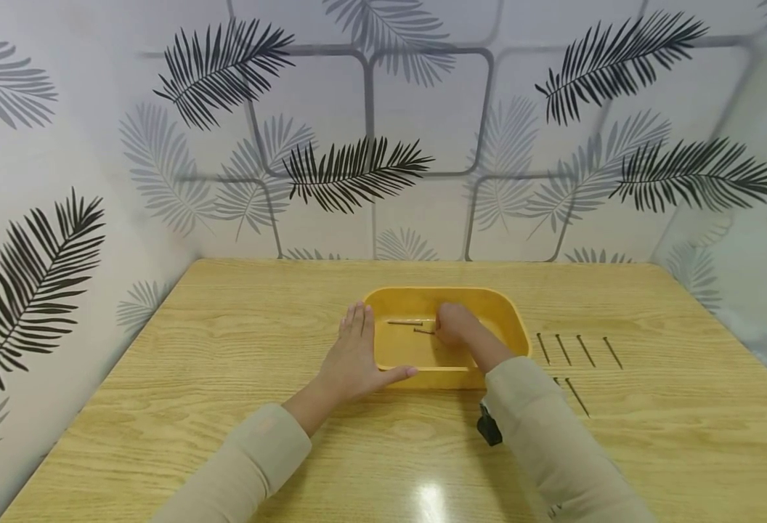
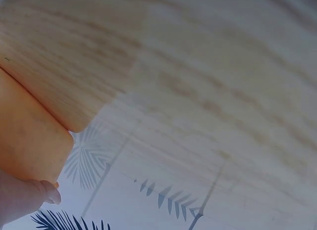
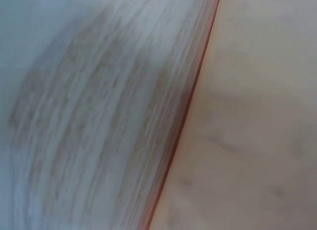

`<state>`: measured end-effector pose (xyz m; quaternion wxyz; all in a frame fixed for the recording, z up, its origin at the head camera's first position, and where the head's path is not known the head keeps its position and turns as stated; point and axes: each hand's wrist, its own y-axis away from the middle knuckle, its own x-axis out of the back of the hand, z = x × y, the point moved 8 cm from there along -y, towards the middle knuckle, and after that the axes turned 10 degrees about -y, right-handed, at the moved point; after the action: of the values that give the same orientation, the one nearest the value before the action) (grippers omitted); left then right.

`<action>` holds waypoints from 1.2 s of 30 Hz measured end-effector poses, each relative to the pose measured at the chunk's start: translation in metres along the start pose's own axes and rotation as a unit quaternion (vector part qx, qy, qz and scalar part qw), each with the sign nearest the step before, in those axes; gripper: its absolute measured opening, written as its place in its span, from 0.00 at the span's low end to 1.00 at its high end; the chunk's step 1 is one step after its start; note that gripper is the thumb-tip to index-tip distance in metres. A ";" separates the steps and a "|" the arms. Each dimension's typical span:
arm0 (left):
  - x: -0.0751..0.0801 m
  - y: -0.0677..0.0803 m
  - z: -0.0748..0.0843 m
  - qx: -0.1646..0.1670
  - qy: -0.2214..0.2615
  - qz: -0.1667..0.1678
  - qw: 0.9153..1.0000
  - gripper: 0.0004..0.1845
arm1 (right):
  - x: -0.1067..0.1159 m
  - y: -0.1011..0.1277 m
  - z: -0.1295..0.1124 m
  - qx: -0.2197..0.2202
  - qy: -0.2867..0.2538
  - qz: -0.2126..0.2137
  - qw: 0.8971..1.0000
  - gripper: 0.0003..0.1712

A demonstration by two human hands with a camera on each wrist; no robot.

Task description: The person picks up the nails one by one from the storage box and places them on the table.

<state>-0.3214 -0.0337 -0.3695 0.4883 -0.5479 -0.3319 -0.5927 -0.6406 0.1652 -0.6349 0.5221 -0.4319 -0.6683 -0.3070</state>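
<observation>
1. The right hand (image 1: 457,324) is down inside the yellow tray (image 1: 513,314), fingers curled at the tip of a nail (image 1: 424,331). It looks like a pinch on that nail, though the fingertips are hidden behind the knuckles, so I can't swear the grip is closed on it.
2. The left hand (image 1: 353,356) lies flat with straight fingers against the tray's left wall, thumb along the near rim. It's bracing the tray and holding nothing.
3. A second nail (image 1: 405,322) lies on the tray floor just behind the first, pointing left to right, close to it but apart as far as I can see.
4. Out on the table (image 1: 226,407), right of the tray: four nails in a neat row (image 1: 577,350), heads away, all slanted alike. A nearer nail (image 1: 577,396) lies just beside the right sleeve (image 1: 540,428), with what seems to be another partly hidden by it.
5. My read: this is the pick-up step, one nail being taken from the tray.
6. The next move calls for a firm pinch and a clean lift over the tray's right wall without dragging the second nail.
7. The nails are thin, dark and slim-headed. They'd be fiddly to grip and easy to roll.
8. The wrist views give only blurred wood grain and tray wall.
</observation>
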 end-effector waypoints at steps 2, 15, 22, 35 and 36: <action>0.000 0.000 0.000 0.000 -0.002 0.001 1.000 0.62 | 0.025 0.023 -0.030 0.009 -0.003 -0.004 1.000 0.14; -0.001 0.000 0.001 0.001 -0.006 -0.005 1.000 0.62 | 0.069 0.054 -0.068 0.053 -0.044 0.002 0.998 0.18; -0.001 -0.001 0.000 0.003 -0.008 -0.003 1.000 0.62 | 0.126 0.097 -0.115 0.039 -0.118 0.029 0.992 0.16; 0.000 -0.001 0.000 -0.001 -0.008 -0.003 1.000 0.62 | 0.103 0.081 -0.079 -0.022 -0.186 0.017 0.982 0.10; 0.000 -0.001 0.001 -0.001 -0.008 -0.003 1.000 0.62 | 0.098 0.077 -0.072 -0.024 -0.187 0.025 0.982 0.09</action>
<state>-0.3218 -0.0329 -0.3693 0.4832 -0.5525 -0.3367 -0.5899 -0.5485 0.1619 -0.5242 0.3848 -0.5105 -0.7356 -0.2242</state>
